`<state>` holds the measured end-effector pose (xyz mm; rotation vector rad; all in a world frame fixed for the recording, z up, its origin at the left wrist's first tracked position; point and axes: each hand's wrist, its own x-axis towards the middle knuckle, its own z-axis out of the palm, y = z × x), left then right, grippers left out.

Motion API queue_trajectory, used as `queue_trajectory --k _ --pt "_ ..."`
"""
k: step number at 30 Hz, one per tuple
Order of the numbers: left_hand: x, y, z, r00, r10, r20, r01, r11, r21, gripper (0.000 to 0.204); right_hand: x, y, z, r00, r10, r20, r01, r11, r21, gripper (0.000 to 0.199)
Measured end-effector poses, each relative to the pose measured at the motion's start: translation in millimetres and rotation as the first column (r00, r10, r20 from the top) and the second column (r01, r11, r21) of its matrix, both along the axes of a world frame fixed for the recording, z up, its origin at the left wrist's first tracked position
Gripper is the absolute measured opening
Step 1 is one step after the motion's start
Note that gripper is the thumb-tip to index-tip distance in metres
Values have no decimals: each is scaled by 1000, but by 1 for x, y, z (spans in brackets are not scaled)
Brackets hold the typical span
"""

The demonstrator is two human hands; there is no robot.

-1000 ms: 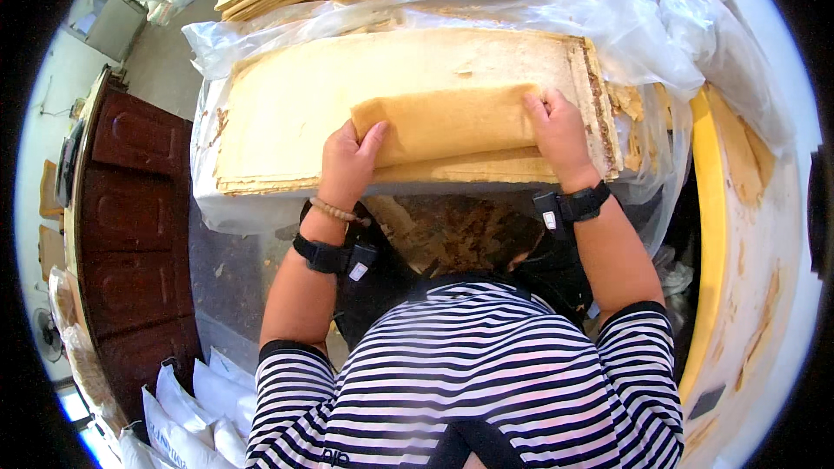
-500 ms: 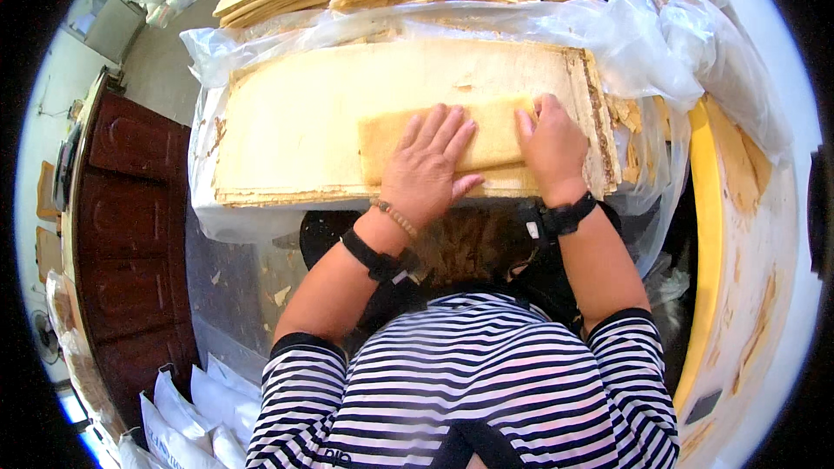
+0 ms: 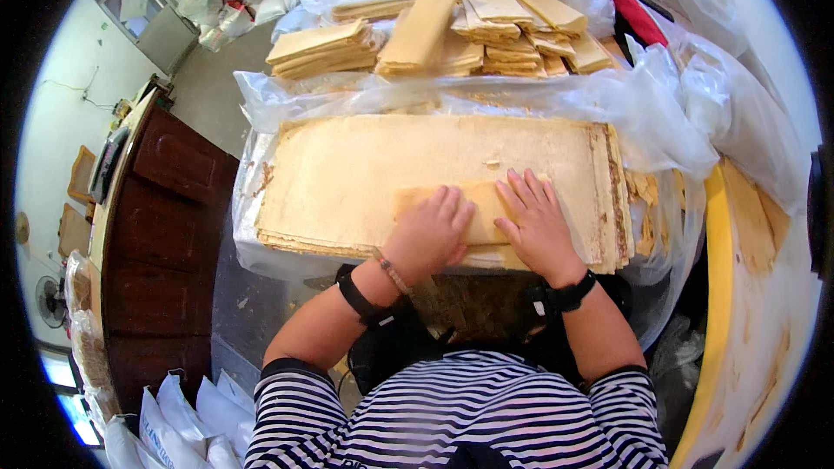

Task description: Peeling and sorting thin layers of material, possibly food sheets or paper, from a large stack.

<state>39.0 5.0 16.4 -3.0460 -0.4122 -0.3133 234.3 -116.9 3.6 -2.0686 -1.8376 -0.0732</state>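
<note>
A pale yellow folded sheet (image 3: 486,213), thin and slightly rough like dried bean curd skin, lies along the near side of a broad stack of similar sheets (image 3: 347,174). My left hand (image 3: 430,230) rests over its left part, palm down, fingers close together and slightly bent. Over its right end my right hand (image 3: 543,230) lies flat with fingers spread. The left hand and the right hand cover much of the folded piece. Both press on it from above, and neither is wrapped round anything.
Behind the stack, crumpled clear plastic (image 3: 365,100) borders piles of folded sheets (image 3: 417,30). At right runs a yellow-edged board (image 3: 719,295). A dark red wooden cabinet (image 3: 161,252) stands at left, with white sacks (image 3: 187,417) below it.
My right hand has gone from curled at the folded sheet's right end to flat and spread on it. The left hand's fingers have drawn together. The view has tilted, showing more behind the stack.
</note>
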Motion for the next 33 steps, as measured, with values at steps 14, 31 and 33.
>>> queue_trajectory --k 14,31,33 --pt "67 162 95 823 346 451 -533 744 403 40 44 -57 33 820 -32 -572 354 813 462 45" --pt "119 69 57 990 75 115 -16 893 -451 36 96 -108 44 68 -30 -997 711 702 27 48" --pt "101 -40 25 968 -213 134 252 823 -510 47 96 -126 44 64 -4 -998 699 714 42 47"
